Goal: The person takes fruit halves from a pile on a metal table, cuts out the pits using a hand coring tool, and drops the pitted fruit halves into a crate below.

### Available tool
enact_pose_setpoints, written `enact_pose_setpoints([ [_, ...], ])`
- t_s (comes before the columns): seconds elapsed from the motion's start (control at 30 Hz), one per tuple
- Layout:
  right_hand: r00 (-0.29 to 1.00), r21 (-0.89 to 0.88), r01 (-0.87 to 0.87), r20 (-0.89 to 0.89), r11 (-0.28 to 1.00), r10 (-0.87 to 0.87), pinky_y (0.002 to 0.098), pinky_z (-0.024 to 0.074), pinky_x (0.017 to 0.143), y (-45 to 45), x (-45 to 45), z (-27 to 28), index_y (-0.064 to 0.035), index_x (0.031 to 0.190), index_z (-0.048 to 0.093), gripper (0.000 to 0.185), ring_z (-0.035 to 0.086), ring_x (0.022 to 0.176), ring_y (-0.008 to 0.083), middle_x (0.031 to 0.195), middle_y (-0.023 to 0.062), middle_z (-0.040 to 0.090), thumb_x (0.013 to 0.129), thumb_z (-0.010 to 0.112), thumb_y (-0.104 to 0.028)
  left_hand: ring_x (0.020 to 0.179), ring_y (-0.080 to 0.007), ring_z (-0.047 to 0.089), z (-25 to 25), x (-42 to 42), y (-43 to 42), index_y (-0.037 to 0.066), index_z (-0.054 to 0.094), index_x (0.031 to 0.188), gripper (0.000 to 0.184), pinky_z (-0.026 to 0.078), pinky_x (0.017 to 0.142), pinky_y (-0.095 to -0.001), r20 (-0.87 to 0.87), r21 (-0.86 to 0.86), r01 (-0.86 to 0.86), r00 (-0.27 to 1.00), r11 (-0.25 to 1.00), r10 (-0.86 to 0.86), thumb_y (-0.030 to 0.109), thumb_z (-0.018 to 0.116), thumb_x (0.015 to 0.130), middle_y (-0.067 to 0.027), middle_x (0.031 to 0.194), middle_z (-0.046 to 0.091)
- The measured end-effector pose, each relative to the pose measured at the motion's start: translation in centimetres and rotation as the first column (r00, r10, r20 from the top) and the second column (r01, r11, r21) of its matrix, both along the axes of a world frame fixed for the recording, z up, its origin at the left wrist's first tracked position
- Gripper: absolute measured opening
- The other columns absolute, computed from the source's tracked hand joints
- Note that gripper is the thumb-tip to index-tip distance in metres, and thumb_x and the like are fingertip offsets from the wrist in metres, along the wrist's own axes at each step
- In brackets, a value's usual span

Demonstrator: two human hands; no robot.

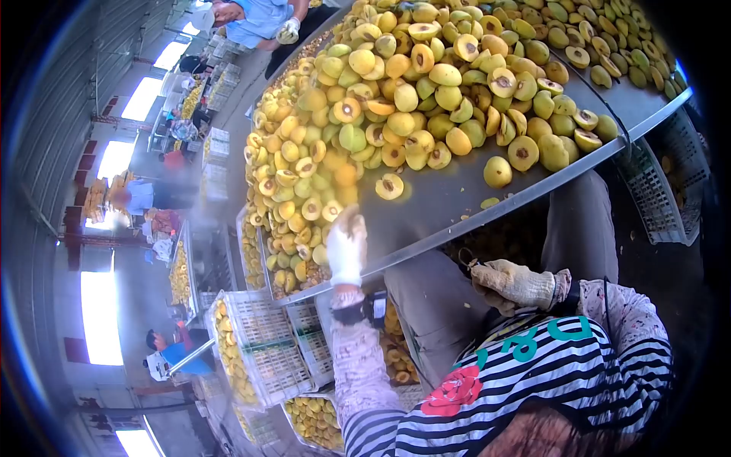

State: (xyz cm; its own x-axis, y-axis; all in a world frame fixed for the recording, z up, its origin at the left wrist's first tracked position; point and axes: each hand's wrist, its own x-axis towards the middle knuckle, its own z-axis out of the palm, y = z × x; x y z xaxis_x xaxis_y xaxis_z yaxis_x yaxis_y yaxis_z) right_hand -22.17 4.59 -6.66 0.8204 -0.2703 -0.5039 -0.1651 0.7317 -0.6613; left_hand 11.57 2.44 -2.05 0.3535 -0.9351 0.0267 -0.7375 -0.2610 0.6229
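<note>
My left hand (348,245), in a white glove, reaches over the near edge of the metal table (457,179) beside the heap of yellow-green fruit (403,99). Its fingers are pressed together near halved fruit, and whatever they hold is hidden. My right hand (514,286), in a worn cream glove, is closed around a small tool with a metal ring (467,260), over my lap below the table edge. A cut half with a brown centre (389,186) lies on the metal between the heap and the edge.
White crates of fruit (270,346) stand at the lower left. Another crate (662,190) is right of my leg. A co-worker in blue (255,23) is across the table at top left. More people and fruit tables appear farther left.
</note>
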Motion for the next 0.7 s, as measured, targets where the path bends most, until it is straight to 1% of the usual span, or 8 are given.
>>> enact_pose_setpoints([
  [0.13,0.992,-0.038,0.113,0.061,0.993,-0.111,0.0272,0.0326,0.04,-0.2,-2.1,0.6,-0.0101,0.086,0.05,0.042,0.038,0.042,0.0106,0.057,-0.0002,0.044,0.102,0.051,-0.049,0.123,-0.0285,0.059,-5.0,-0.3,-8.6,0.005,0.043,0.149,0.064,0.046,0.1,-0.0337,0.063,-0.018,0.18,0.982,0.983,-0.179,0.028,0.062,0.092,-0.0213,0.135,0.06],
  [0.23,0.985,-0.144,0.167,0.074,0.975,-0.157,0.0266,0.0321,0.041,-0.3,-3.1,0.9,-0.0101,0.086,0.051,0.04,0.039,0.042,0.0106,0.058,-0.0011,0.045,0.102,0.051,-0.046,0.105,-0.0255,0.066,-3.6,-4.9,-9.7,-0.004,0.057,0.127,0.047,0.051,0.094,-0.0327,0.117,0.211,0.241,0.956,0.947,-0.269,0.014,0.068,0.085,-0.0149,0.118,0.067],
  [0.3,0.978,-0.238,0.19,0.125,0.952,-0.164,0.0261,0.0329,0.042,-0.7,-3.5,1.3,-0.0103,0.086,0.052,0.037,0.039,0.043,0.0104,0.058,-0.0019,0.046,0.102,0.052,-0.044,0.102,-0.0188,0.064,-5.5,-6.9,-9.2,-0.002,0.061,0.12,0.041,0.051,0.092,-0.0293,-0.391,0.024,0.198,0.904,0.98,-0.173,0.006,0.07,0.081,-0.01,0.114,0.067],
  [0.37,0.961,-0.249,0.268,0.13,0.931,-0.242,0.0247,0.0343,0.044,-0.9,-3.2,1.9,-0.0102,0.092,0.056,0.03,0.042,0.046,0.0083,0.06,-0.004,0.048,0.101,0.055,-0.039,0.103,-0.015,0.062,-2.4,-10.9,-5.9,-0.001,0.064,0.121,0.04,0.051,0.091,-0.0266,-0.47,-0.105,0.283,0.831,0.953,-0.299,-0.001,0.069,0.081,-0.0073,0.116,0.065],
  [0.43,0.938,-0.296,0.347,0.138,0.89,-0.319,0.0243,0.0347,0.045,-1.3,-2.5,3.2,-0.01,0.096,0.058,0.027,0.043,0.049,0.0072,0.061,-0.0046,0.048,0.101,0.056,-0.037,0.107,-0.0154,0.062,-1.2,-13.6,-1.5,0.0,0.062,0.127,0.039,0.052,0.095,-0.0305,-0.672,-0.172,0.304,0.659,0.937,-0.338,0.0,0.064,0.088,-0.0083,0.124,0.062],
  [0.5,0.951,-0.211,0.3,0.146,0.93,-0.274,0.0244,0.0366,0.047,-1.4,-1.4,2.0,-0.0076,0.099,0.062,0.032,0.046,0.052,0.0072,0.063,-0.0038,0.052,0.098,0.061,-0.04,0.112,-0.0209,0.062,-2.2,-16.4,2.4,0.003,0.057,0.134,0.042,0.051,0.1,-0.0378,-0.934,-0.267,0.159,0.198,0.95,-0.296,0.002,0.057,0.092,-0.0106,0.125,0.062],
  [0.6,0.983,-0.444,0.067,-0.122,0.893,-0.134,0.0286,0.0453,0.053,-1.5,-0.6,2.2,-0.0072,0.101,0.064,0.036,0.057,0.058,0.0126,0.066,0.0027,0.06,0.092,0.07,-0.042,0.123,-0.0305,0.058,-2.3,-18.7,4.2,0.004,0.051,0.139,0.047,0.046,0.109,-0.0474,-0.935,-0.33,-0.112,-0.097,0.937,-0.341,0.001,0.052,0.092,-0.0151,0.127,0.061],
  [0.7,0.897,-0.793,0.334,0.101,0.51,-0.429,0.0319,0.0506,0.06,-0.8,0.1,0.8,-0.0072,0.102,0.064,0.035,0.065,0.064,0.0189,0.068,0.0075,0.062,0.088,0.075,-0.037,0.11,-0.029,0.061,-2.6,-17.2,5.2,0.003,0.051,0.136,0.043,0.05,0.099,-0.0448,-0.942,-0.33,-0.124,0.11,0.936,-0.317,0.014,0.055,0.094,-0.0166,0.12,0.062],
])
